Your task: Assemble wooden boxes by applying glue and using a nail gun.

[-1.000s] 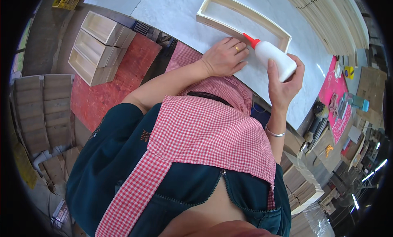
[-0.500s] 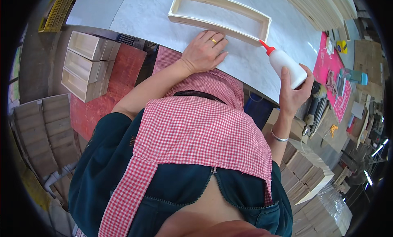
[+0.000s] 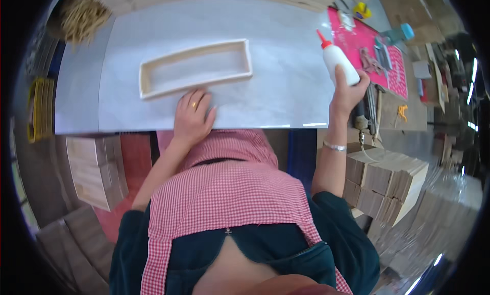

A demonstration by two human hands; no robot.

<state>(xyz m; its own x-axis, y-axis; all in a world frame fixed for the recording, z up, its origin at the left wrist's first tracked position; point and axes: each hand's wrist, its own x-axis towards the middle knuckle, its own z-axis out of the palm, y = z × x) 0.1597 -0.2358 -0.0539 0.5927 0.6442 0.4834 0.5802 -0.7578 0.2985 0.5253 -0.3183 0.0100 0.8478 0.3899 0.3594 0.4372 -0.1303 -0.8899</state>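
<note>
A rectangular, open pale wooden frame (image 3: 224, 80) lies on the light marbled tabletop (image 3: 286, 101) in front of me. My left hand (image 3: 193, 116) rests on the table by the frame's near side, fingers stretched out and the fingertips at its wall. Whether they press on the wood, I cannot tell. Off to the right, my right hand (image 3: 349, 93) is wrapped round a white squeeze bottle (image 3: 338, 63) with a red pointed nozzle. The bottle is raised over the table's right part, nozzle tilted up and away, apart from the frame.
Stacked wooden boxes (image 3: 84, 152) stand below the table at left, beside a yellow crate (image 3: 41, 109). A bundle of thin sticks (image 3: 84, 19) is at the far left. A pink cloth (image 3: 344, 42), a power tool (image 3: 361, 116) and stacked wood pieces (image 3: 388, 177) are on the right.
The nozzle has left the frame's right corner, and my right hand has carried the bottle away to the right. The whole view has turned. My left hand stays by the frame.
</note>
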